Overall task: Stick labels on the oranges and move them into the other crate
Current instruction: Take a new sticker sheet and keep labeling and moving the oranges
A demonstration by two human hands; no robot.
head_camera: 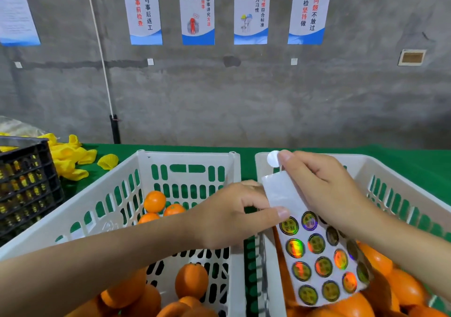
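Two white slotted crates stand side by side on the green table. The left crate [117, 190] holds several oranges [154, 201], and more lie at its near end [191, 283]. The right crate [380, 168] holds oranges [405, 290] at its near right. Over the gap between the crates, my left hand [231, 216] pinches the label sheet [314, 260], which carries several round holographic labels. My right hand [324, 190] is above the sheet, its fingertips pinching one round peeled label [273, 158] with the white back facing me.
A black crate [26, 177] stands at the far left, with a heap of yellow foam fruit nets [70, 160] beside it. The green table cover [410, 157] runs back to a concrete wall hung with posters [197, 9].
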